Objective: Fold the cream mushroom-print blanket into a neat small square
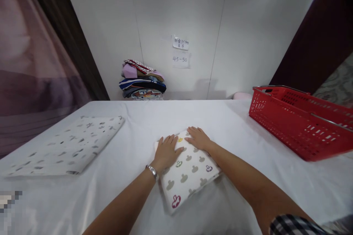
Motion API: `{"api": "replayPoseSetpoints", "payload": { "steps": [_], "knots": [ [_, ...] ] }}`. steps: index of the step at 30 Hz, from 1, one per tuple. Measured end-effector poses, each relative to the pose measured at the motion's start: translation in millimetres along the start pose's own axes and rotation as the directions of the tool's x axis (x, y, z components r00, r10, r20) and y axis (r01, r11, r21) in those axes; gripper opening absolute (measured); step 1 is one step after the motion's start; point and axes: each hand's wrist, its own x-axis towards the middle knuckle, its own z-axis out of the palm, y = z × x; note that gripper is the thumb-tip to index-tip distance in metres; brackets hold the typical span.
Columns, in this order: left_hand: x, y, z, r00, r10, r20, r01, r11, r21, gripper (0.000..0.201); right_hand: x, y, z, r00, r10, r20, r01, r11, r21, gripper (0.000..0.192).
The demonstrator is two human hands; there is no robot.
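Note:
A folded white cloth (190, 170) with grey and coloured mushroom prints lies at a slant on the white-covered table. My left hand (166, 152) rests flat on its left side, fingers stretched out, a silver bracelet at the wrist. Toward the far right edge of the same cloth, my right hand (199, 138) also lies flat with fingers extended. Both palms touch the cloth from above, and neither hand grips it. Part of the cloth's far edge is hidden under the hands.
Another folded white cloth (71, 145) with grey marks lies at left. A red perforated basket (298, 123) with metal handles stands at right. Beyond the table's far edge is a stack of folded fabrics (142, 84) against the wall, near two paper notes (181, 60).

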Motion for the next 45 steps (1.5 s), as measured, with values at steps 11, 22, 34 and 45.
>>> {"api": "replayPoseSetpoints", "payload": {
  "steps": [11,22,34,45],
  "knots": [
    [0.1,1.2,-1.8,1.0,-0.003,-0.021,0.003,1.0,-0.007,0.058,5.5,9.5,-3.0,0.998,0.066,0.015,-0.066,0.998,0.025,0.061],
    [3.8,1.3,-2.8,1.0,-0.02,0.019,0.02,0.999,-0.03,0.061,6.2,34.3,-5.6,0.971,0.229,0.071,-0.239,0.933,0.268,0.06],
    [8.6,-2.2,-11.0,0.997,-0.044,0.057,0.052,0.989,-0.135,0.06,-120.1,38.8,-19.4,0.889,0.391,-0.237,-0.176,0.771,0.612,0.051],
    [-109.6,46.5,-32.2,0.932,0.357,-0.069,-0.363,0.926,-0.109,0.065,-197.0,48.5,16.1,0.911,-0.038,-0.41,0.136,0.967,0.213,0.059]
  ]
}}
